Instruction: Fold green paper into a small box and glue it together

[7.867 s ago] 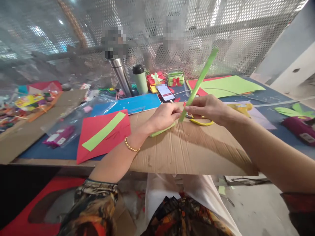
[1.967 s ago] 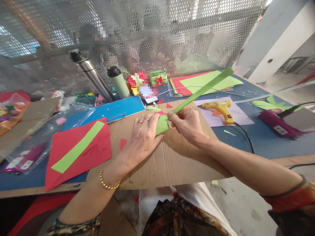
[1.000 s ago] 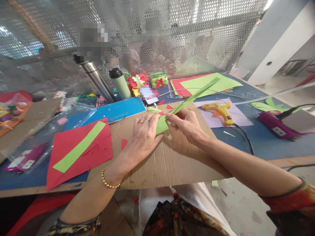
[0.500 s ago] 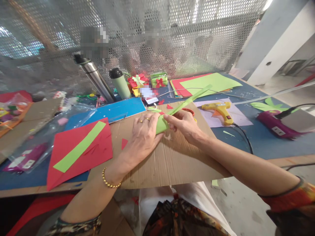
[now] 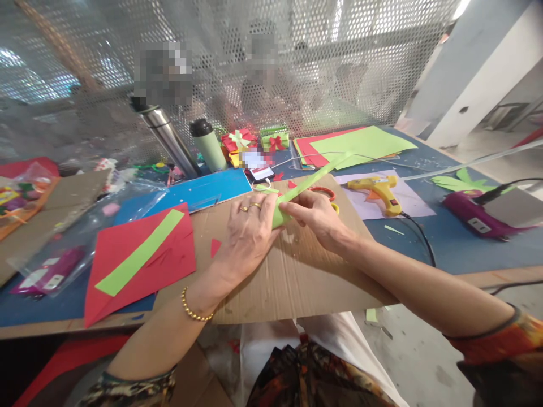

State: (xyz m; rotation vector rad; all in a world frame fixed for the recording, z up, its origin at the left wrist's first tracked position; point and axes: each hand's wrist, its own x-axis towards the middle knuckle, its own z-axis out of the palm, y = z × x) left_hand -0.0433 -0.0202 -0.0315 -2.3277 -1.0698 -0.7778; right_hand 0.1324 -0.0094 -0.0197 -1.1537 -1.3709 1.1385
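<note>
A light green paper strip [image 5: 319, 176] slants up and to the right from between my hands, its far end blurred. My left hand [image 5: 248, 234] lies over a folded green paper piece [image 5: 280, 216] at the strip's lower end, fingers closed on it above the cardboard sheet [image 5: 275, 288]. Thumb and fingers of my right hand [image 5: 320, 220] pinch the strip near its base. My left hand hides much of the folded piece. Scissors with red and yellow handles [image 5: 328, 192] lie just behind my right hand, partly covered by it.
Red paper [image 5: 139, 277] with a green strip [image 5: 139, 251] lies left. A yellow glue gun [image 5: 377, 189] rests right on pale paper, its cord trailing forward. Behind stand a steel flask [image 5: 169, 135], a green bottle [image 5: 208, 147], a phone [image 5: 261, 169] and paper sheets [image 5: 365, 147].
The strip's free end has shifted slightly left and blurred. Both hands stay nearly in place, my right fingers a little closer to my left hand.
</note>
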